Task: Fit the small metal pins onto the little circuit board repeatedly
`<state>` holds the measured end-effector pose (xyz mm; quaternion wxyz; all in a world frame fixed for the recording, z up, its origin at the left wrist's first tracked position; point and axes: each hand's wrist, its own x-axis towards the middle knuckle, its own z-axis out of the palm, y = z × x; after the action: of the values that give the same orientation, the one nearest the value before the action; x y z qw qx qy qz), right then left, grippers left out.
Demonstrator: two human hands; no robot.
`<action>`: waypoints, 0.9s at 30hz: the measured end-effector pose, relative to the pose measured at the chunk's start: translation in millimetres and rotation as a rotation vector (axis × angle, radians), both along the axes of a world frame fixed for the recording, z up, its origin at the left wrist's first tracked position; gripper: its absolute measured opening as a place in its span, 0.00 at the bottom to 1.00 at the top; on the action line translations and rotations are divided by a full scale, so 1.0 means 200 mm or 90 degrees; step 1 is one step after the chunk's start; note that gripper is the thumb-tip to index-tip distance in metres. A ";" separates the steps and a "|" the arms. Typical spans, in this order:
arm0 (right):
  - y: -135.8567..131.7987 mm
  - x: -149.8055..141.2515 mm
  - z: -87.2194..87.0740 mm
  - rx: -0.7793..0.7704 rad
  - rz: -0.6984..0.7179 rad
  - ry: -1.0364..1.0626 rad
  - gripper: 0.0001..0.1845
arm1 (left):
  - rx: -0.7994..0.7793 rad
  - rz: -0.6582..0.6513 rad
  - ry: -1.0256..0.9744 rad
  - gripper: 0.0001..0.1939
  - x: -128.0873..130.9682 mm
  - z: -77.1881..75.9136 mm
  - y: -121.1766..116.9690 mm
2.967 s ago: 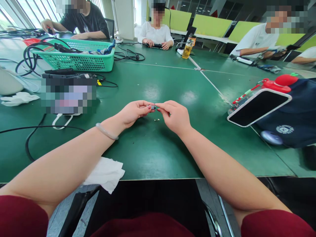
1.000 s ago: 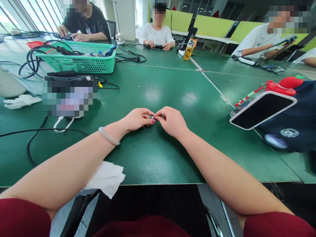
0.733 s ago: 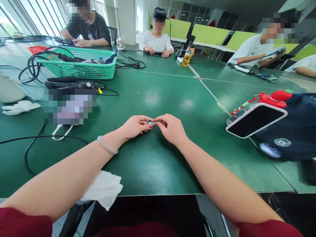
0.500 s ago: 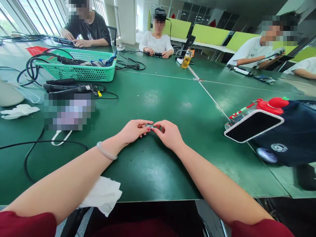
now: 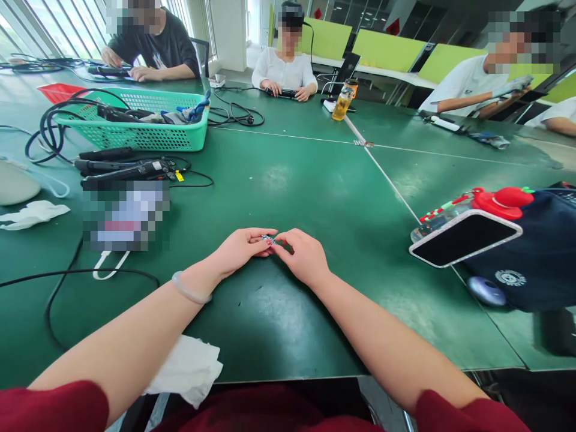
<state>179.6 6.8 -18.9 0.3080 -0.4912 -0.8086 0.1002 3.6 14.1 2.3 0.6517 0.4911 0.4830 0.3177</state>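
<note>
small metallic piece [image 5: 269, 239] sits between the thumb and fingers of the left hand [image 5: 238, 252], which is clamped on it above the green table [image 5: 288, 336]. the right hand [image 5: 303, 255] meets it from the other side, thumb and index fingertips drawn in close at the piece's end; whether they are clamped on it too, i cannot tell. the fingers hide much of the piece, so its exact shape is unclear.

a pale bracelet [image 5: 191, 289] rings the left wrist. nearer the body than the left hand, partly behind that forearm, a crumpled white tissue [image 5: 189, 369] hangs over the table edge. well to the left of the left hand lie black devices [image 5: 126, 171] with a yellow tag [image 5: 179, 176], and beyond them a turquoise basket [image 5: 148, 141] holding cables and gloves. well to the right of the right hand, a phone [image 5: 465, 238] leans at a tilt by a dark blue bag [image 5: 535, 246]. far ahead of both hands stands a bottle of amber liquid [image 5: 342, 102], with people seated around the table.
</note>
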 end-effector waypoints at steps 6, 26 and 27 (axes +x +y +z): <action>0.01 0.00 -0.01 0.044 0.020 -0.015 0.14 | -0.020 -0.010 -0.002 0.24 -0.01 0.00 0.01; 0.02 0.05 -0.03 0.014 -0.020 -0.047 0.14 | 0.306 0.182 0.888 0.21 -0.37 0.07 0.13; 0.03 0.06 -0.03 0.012 -0.027 -0.043 0.13 | 0.289 0.187 0.927 0.21 -0.41 0.07 0.14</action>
<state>191.4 12.1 -24.2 0.2869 -0.5081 -0.8091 0.0694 -79.3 42.0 17.1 0.0049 0.6284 0.7728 0.0888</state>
